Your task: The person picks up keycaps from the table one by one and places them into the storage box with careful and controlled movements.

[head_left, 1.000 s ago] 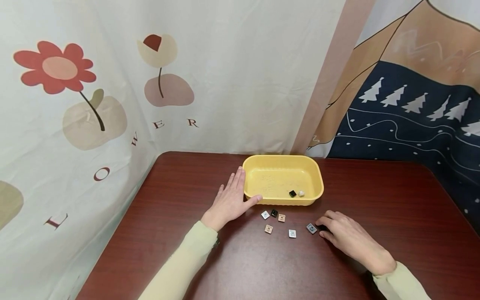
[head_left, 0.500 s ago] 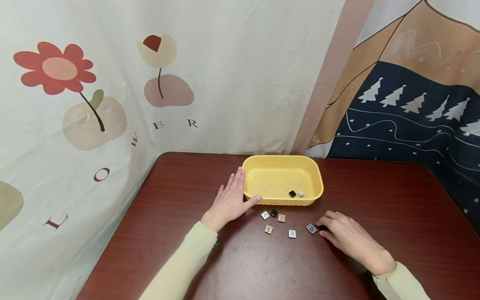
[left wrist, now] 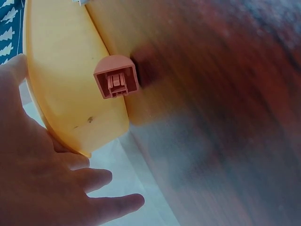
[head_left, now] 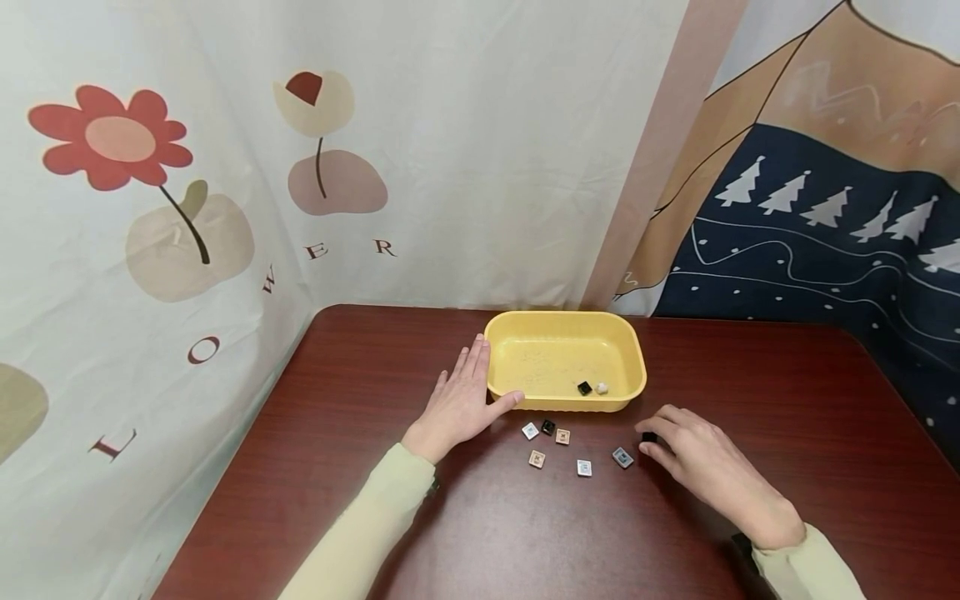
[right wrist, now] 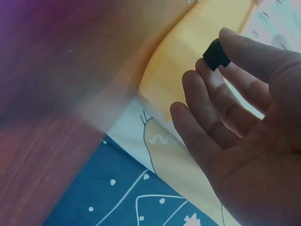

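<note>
My right hand pinches a black keycap between thumb and fingertips; in the head view it shows as a dark patch in the fingers. Its other fingers are loosely bent. My left hand lies with straight fingers against the left side of the yellow tray, its thumb over the front rim. Near the tray's front lie a white keycap, a black one, a tan keycap, another tan one, another white one and a grey-blue keycap. The grey-blue one is nearest to my right hand.
Inside the tray lie a black keycap and a small white piece. The tray stands at the back edge of the dark red table, before a printed curtain. A reddish hollow piece shows in the left wrist view; I cannot tell what it is.
My right hand has risen slightly and moved a little toward the tray, and a black keycap now shows between its fingers. The left hand and the tray have stayed still.
</note>
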`<action>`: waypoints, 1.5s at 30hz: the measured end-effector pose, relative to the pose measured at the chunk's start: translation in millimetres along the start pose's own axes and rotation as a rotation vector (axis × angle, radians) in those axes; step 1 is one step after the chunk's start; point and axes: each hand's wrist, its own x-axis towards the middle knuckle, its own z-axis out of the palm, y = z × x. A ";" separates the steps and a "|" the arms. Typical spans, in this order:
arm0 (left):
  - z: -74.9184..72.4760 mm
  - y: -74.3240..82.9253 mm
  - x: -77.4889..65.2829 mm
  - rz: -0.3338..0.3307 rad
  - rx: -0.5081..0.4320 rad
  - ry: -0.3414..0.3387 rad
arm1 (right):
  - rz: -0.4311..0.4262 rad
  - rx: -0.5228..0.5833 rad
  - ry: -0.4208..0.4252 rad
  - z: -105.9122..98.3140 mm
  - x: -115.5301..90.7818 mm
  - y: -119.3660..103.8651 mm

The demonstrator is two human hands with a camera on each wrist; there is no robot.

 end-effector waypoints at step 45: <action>0.9 -1.1 0.1 0.012 0.020 -0.002 | 0.138 0.146 0.232 2.2 65.7 -5.3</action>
